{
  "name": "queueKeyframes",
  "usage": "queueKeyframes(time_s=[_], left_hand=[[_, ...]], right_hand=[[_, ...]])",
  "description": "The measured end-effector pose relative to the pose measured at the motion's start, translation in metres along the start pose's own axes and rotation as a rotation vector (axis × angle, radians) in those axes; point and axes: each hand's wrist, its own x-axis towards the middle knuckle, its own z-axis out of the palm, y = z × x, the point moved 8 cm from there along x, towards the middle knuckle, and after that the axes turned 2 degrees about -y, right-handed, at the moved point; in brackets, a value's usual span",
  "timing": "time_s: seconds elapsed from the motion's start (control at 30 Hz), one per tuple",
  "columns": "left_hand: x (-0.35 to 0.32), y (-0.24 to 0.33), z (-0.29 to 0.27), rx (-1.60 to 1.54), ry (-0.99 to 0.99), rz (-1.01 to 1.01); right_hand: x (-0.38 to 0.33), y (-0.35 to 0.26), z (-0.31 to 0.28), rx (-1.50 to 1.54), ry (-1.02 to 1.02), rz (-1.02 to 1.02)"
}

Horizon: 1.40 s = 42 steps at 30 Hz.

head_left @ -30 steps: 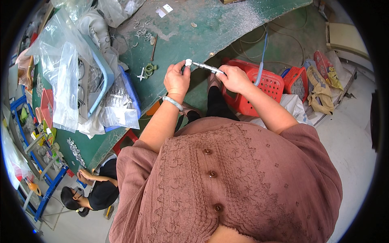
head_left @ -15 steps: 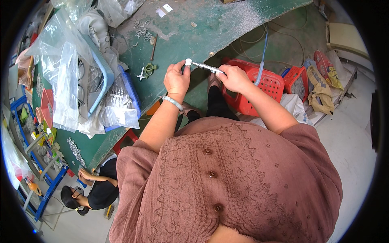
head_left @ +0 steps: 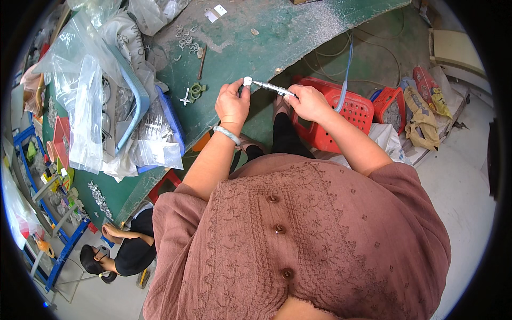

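Observation:
My left hand [head_left: 233,103] pinches a small white piece [head_left: 247,80] between thumb and fingertips, just past the table's edge. Its exact kind is too small to make out. In my right hand [head_left: 310,103] is a slim silver pen-shaped hand tool [head_left: 275,88], gripped near its back end. The tool's thin tip points left and lies at or very near the white piece; whether they touch I cannot tell. My right palm hides the tool's rear. Left of my left hand, a green ring-shaped part [head_left: 197,90] and a small silvery cross-shaped part [head_left: 185,97] lie on the green table [head_left: 240,50].
A brown rod [head_left: 202,62] and several small curved pieces [head_left: 185,40] lie further back. At left stand a light-blue basket [head_left: 140,101] with plastic bags and a blue tray [head_left: 176,120]. Red crates [head_left: 352,109] and a blue hose [head_left: 343,93] are at right. Another person [head_left: 133,248] sits lower left.
The tool's tip has shifted very slightly up and left at the white piece. Both my hands stay nearly in place.

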Motion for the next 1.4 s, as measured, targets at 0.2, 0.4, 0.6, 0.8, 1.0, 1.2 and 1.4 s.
queueKeyframes(time_s=[0.2,0.4,0.6,0.8,1.0,1.2,1.4], left_hand=[[0.0000,0.0005,-0.0006,0.003,0.009,-0.001],[-0.0002,-0.0002,-0.0002,-0.006,0.005,-0.006],[-0.0003,0.0000,-0.0001,0.001,-0.001,-0.009],[0.0005,-0.0016,0.0018,0.004,-0.022,-0.017],[0.0002,-0.0011,0.0018,0.006,-0.029,-0.020],[0.0003,-0.0012,0.0004,0.006,0.014,0.004],[0.0000,-0.0016,0.0013,0.005,-0.033,-0.036]], right_hand=[[0.0006,-0.0002,-0.0001,-0.009,0.004,0.000],[0.0009,0.0003,-0.0003,-0.004,0.000,-0.009],[-0.0004,-0.0026,-0.0018,-0.002,0.007,-0.008],[-0.0006,-0.0026,-0.0020,0.000,-0.002,0.001],[0.0005,-0.0004,-0.0015,0.005,0.015,-0.008],[0.0002,-0.0021,-0.0021,0.002,0.012,-0.013],[-0.0009,-0.0023,-0.0038,0.153,0.068,-0.028]])
